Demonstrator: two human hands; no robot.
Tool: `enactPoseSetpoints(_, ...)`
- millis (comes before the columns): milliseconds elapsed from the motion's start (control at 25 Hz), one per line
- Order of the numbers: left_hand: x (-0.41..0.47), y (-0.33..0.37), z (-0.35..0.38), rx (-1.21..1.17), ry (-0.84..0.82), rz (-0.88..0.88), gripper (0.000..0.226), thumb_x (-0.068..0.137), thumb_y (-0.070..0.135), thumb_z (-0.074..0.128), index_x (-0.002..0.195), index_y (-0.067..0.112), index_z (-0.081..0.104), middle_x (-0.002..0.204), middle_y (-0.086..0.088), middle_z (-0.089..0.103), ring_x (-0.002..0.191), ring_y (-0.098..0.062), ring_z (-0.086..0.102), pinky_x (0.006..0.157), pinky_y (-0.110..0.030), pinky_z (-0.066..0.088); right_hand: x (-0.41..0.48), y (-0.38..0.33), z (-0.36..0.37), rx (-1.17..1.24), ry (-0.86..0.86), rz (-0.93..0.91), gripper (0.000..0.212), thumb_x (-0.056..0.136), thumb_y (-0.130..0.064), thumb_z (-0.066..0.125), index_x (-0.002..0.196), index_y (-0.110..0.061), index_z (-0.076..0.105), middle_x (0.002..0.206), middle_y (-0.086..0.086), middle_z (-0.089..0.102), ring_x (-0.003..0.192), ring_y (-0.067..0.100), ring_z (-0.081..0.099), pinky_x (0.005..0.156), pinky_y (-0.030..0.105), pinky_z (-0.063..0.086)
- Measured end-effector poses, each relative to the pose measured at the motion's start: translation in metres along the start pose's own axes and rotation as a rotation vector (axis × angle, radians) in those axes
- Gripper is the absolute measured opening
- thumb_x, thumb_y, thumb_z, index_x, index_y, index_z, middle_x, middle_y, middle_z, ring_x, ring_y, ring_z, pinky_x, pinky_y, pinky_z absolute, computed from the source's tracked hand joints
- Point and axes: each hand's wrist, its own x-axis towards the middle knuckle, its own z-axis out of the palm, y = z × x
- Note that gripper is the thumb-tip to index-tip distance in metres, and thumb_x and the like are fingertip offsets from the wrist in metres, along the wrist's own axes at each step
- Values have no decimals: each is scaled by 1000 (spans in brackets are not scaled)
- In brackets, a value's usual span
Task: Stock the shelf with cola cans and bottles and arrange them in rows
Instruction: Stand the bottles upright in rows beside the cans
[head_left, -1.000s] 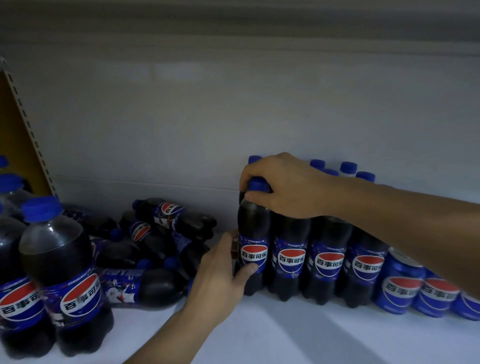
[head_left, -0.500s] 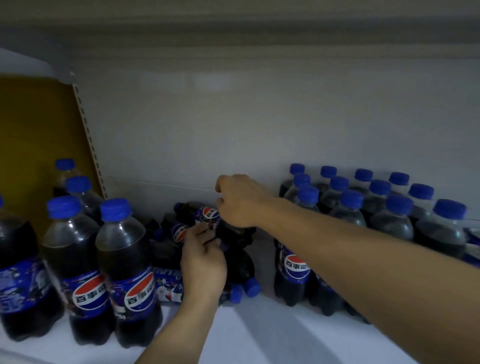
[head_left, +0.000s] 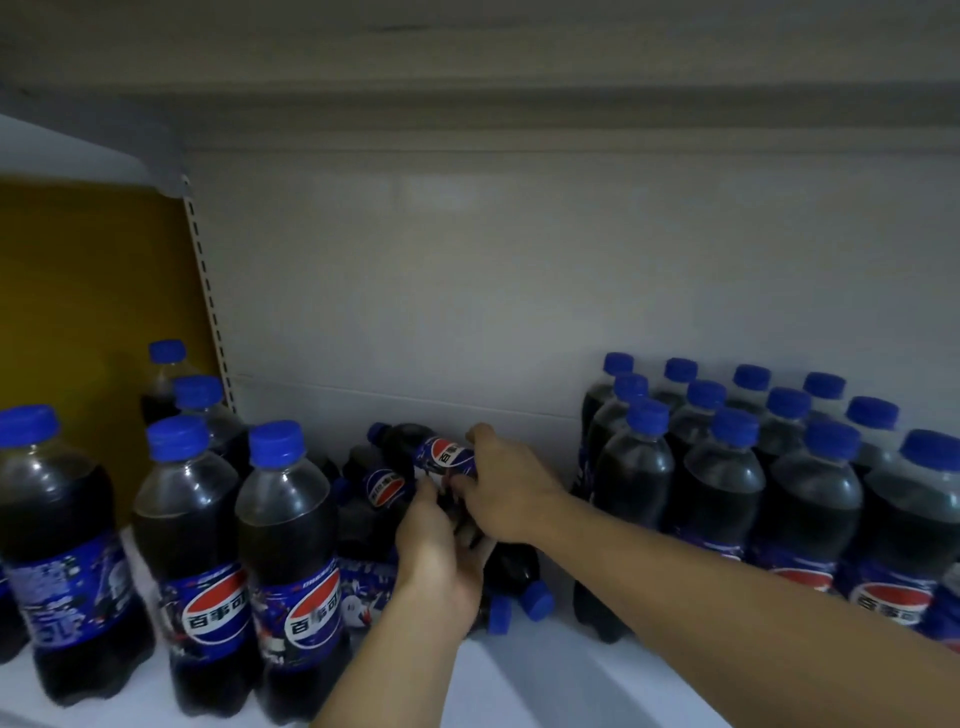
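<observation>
A heap of small cola bottles (head_left: 382, 486) lies on its side in the middle of the white shelf (head_left: 545, 686). My right hand (head_left: 511, 493) reaches in from the right and grips the top lying bottle (head_left: 441, 454) by its labelled body. My left hand (head_left: 441, 561) comes up from below and closes on a lower bottle (head_left: 511, 569) in the heap; its fingertips are hidden among the bottles. Rows of upright cola bottles (head_left: 727, 483) with blue caps stand at the right.
Larger upright cola bottles (head_left: 283, 566) stand in a group at the left front, close to my left forearm. A perforated shelf upright (head_left: 205, 291) and a yellow panel (head_left: 88, 291) bound the left side. The grey back wall (head_left: 519, 286) and an upper shelf (head_left: 467, 62) close the space.
My right hand left the cap of the upright bottle in the right rows and moved left onto the heap. My left hand also moved to the heap. The view shifted left.
</observation>
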Motion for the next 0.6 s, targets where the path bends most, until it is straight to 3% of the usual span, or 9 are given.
enactPoseSetpoints(80,8,-1,-1,-104,-98,-43,42,102,44,51,135,19,58,116,-17,73,102,-32,72,74,-44,59,-17,-3,-6,58,38,-38,42,96,-41,57,131,-21,43,123,10,61,107,31,61,91,47,55)
enactPoseSetpoints(160,9,-3,1,-107,-170,-20,47,99,45,54,142,24,54,126,-17,70,110,-35,70,81,-47,59,-23,-11,-25,117,99,-67,33,100,-37,51,127,-19,47,124,10,58,109,29,60,92,44,53)
enactPoseSetpoints(240,6,-4,5,7,-234,130,46,100,43,52,142,24,56,128,-14,69,115,-31,69,93,-47,54,-18,-23,-56,150,182,-82,31,102,-39,47,122,-16,51,120,11,61,105,28,61,83,36,50)
enactPoseSetpoints(360,-4,-4,14,310,-262,442,39,104,36,44,138,24,60,122,-6,73,109,-19,70,91,-36,52,-3,-38,-106,228,160,-82,49,100,-52,48,132,-15,46,111,4,58,83,16,55,59,25,38)
enactPoseSetpoints(480,-7,-4,17,450,-345,609,37,102,36,41,133,28,60,116,4,74,107,-13,70,85,-26,56,7,-42,-150,228,143,-127,46,92,-55,60,108,-12,61,94,3,63,77,15,57,59,24,41)
enactPoseSetpoints(600,-6,-1,22,519,-410,704,39,97,38,40,133,34,55,110,13,75,105,-7,70,81,-19,56,10,-38,-181,172,46,-190,44,91,-49,65,100,-6,67,84,8,60,74,18,53,61,27,41)
